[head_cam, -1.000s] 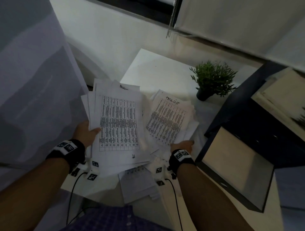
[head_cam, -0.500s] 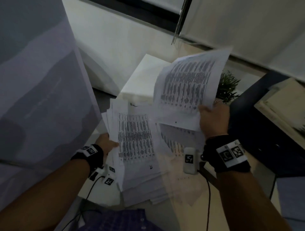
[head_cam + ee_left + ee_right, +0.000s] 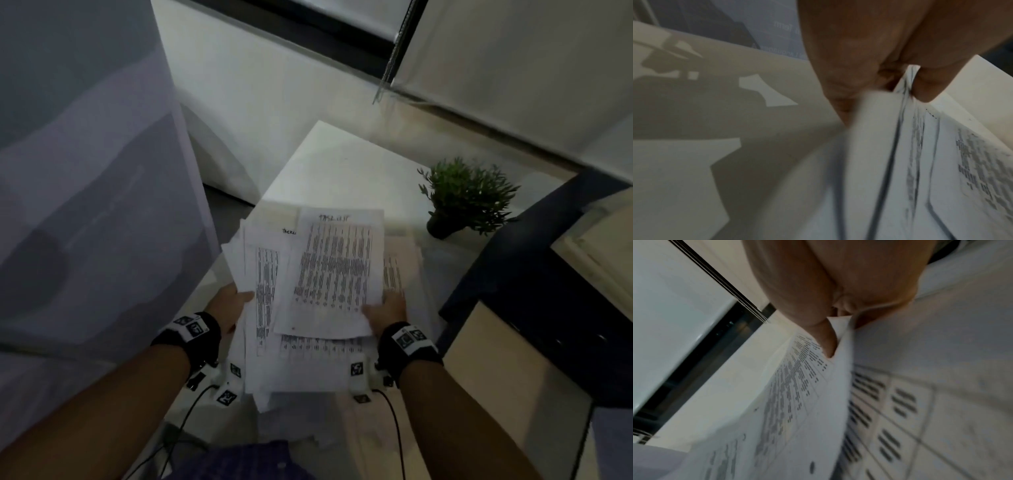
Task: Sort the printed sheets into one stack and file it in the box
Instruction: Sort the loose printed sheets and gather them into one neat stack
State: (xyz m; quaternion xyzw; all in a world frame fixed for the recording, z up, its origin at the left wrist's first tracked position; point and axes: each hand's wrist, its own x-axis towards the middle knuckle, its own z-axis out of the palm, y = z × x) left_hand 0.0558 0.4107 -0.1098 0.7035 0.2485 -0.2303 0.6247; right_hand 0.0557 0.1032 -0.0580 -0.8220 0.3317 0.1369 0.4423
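In the head view my left hand grips the left edge of a loose stack of printed sheets held above the table. My right hand pinches the lower right corner of a "task list" sheet that lies skewed on top of that stack. The left wrist view shows my thumb and fingers clamping the stack's edge. In the right wrist view my thumb presses on the printed sheet. More sheets lie underneath at the right. A dark blue box with a pale inside stands to the right.
A small potted plant stands on the white table behind the papers. A large pale panel rises close on the left. A window blind with a cord hangs at the back. Cables run from both wrists.
My right hand lifted a printed sheet from the right pile, swung it up, then brought it down onto the stack in my left hand. The left hand kept its grip.
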